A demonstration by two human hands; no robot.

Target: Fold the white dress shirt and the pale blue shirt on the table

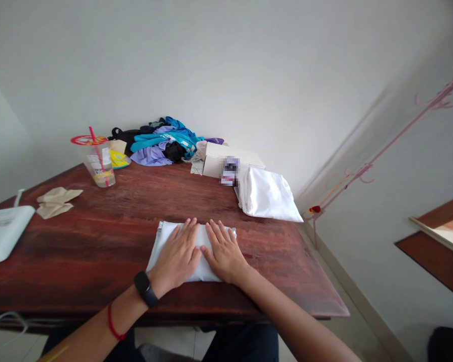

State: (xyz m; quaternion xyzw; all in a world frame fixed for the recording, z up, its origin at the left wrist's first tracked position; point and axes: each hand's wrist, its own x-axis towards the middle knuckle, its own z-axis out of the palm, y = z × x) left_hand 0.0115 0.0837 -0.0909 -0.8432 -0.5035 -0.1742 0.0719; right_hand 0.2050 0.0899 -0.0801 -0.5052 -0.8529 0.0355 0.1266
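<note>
A folded white cloth [165, 237] lies on the dark wooden table [117, 221] near its front edge. My left hand [177, 256] rests flat on the cloth with its fingers stretched out, a black watch on the wrist. My right hand [224, 251] lies flat beside it on the same cloth, fingers spread. Both hands press down side by side and hold nothing.
A second folded white garment [268, 196] sits at the back right by a cardboard box [226, 158]. A heap of coloured clothes [162, 143] is against the wall. A plastic cup with a straw [98, 163], a crumpled paper napkin [55, 201] and a white device [3, 231] are at the left.
</note>
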